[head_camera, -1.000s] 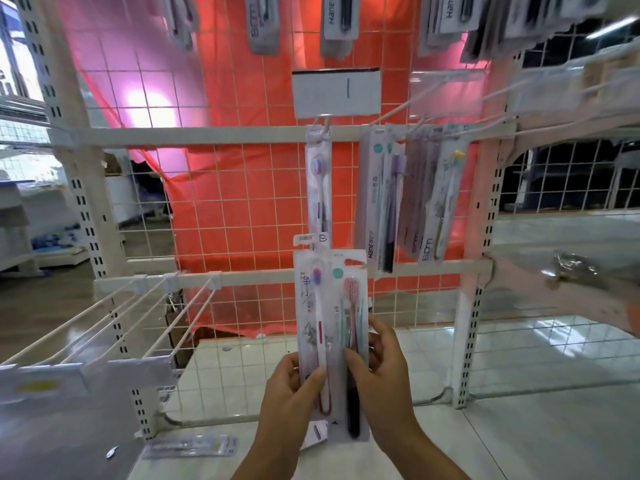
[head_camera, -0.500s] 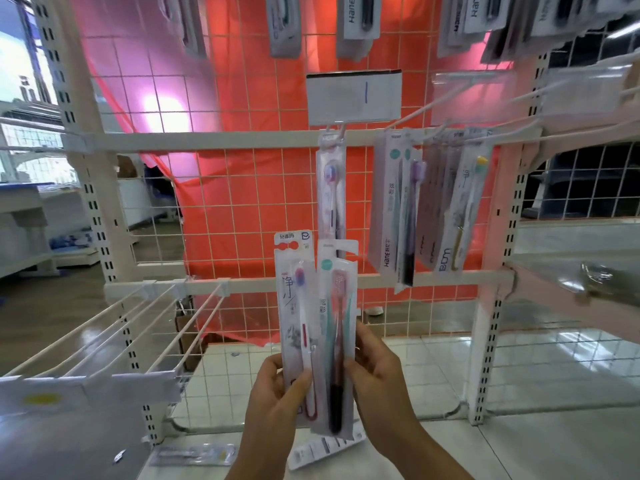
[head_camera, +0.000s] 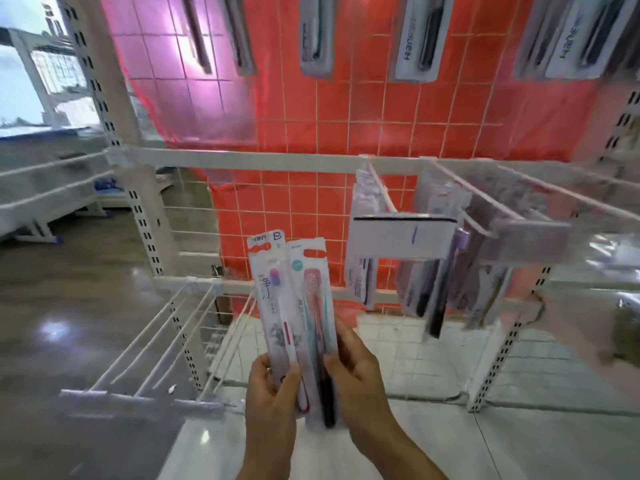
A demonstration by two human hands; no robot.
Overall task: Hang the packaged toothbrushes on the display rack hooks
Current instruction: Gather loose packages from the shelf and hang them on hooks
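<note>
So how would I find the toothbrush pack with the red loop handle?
Start at the white display rack with the orange sheet behind it, then look low in the middle where two hands hold a fan of packs. The left hand pinches the left pack. Unlike the pack beside it, with a pink head and dark handles, it has a purple-pink head.

Two clear-fronted white card toothbrush packs [head_camera: 294,317] stand upright, overlapping, below the white rack's wire hooks [head_camera: 381,188], where more packs hang.

A white display rack [head_camera: 242,161] with a wire grid back is seen. Packs of toothbrushes [head_camera: 433,292] are hung on its hooks [head_camera: 485,199] at the right side. More packs [head_camera: 415,39] are hung along the top edge.
</note>
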